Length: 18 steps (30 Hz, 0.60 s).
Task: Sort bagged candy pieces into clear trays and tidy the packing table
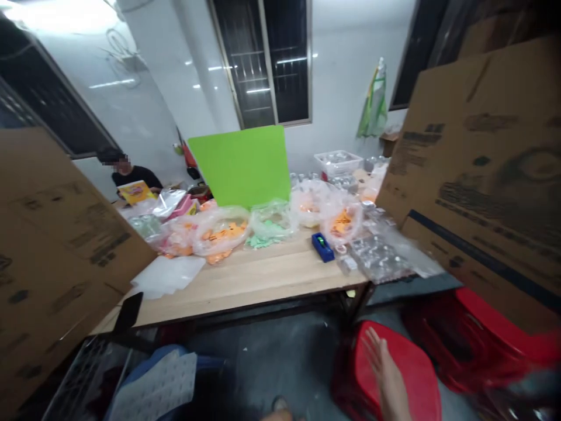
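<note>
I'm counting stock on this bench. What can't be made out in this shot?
Head view:
The left hand: outside the frame.
The right hand: blurred, its arm cut off by the bottom edge.
The orange pieces: blurred inside clear plastic bags, too unclear to count.
The wooden table: its far part hidden by the green board, its left end by a cardboard sheet.

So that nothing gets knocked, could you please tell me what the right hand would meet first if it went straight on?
Probably the light wooden table's near edge, beyond the red plastic stool below the right hand, though depth is unclear.
</note>
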### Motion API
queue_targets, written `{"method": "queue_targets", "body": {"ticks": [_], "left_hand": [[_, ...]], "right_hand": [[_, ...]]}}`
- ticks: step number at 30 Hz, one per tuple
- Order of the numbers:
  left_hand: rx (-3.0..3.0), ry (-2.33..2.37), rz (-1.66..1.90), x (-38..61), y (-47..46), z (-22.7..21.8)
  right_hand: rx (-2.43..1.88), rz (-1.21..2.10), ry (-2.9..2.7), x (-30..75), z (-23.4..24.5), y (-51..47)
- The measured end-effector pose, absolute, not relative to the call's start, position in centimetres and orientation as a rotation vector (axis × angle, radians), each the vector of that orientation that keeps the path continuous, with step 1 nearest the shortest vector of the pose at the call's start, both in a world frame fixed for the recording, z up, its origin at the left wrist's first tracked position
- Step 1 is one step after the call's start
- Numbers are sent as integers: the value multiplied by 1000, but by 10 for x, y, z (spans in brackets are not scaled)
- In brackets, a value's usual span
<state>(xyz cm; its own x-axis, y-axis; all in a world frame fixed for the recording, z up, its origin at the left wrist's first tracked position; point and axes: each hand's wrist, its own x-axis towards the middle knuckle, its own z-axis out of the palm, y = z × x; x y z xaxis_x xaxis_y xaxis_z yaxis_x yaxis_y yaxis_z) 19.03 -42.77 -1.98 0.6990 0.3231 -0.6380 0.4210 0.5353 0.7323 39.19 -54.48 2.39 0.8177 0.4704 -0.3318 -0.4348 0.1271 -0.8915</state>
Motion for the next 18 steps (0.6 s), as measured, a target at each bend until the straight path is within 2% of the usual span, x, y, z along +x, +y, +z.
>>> {"method": "queue_targets", "body": {"ticks": [4,8,12,15,18], "left_hand": [[630,947,-72,183,-344,-20],[370,653,80,229,-291,17],[466,605,130,239,-244,54],[523,739,175,223,-199,56],[521,951,313,219,-144,48]], "right_hand": [[-1606,551,-602,332,33,-458],[-1720,515,-1186,280,19,-383],[-1946,418,-1020,312,-18,-353],[-2067,469,-762,377,-44,-344],[-2083,574,-685,441,-48,-324]]}}
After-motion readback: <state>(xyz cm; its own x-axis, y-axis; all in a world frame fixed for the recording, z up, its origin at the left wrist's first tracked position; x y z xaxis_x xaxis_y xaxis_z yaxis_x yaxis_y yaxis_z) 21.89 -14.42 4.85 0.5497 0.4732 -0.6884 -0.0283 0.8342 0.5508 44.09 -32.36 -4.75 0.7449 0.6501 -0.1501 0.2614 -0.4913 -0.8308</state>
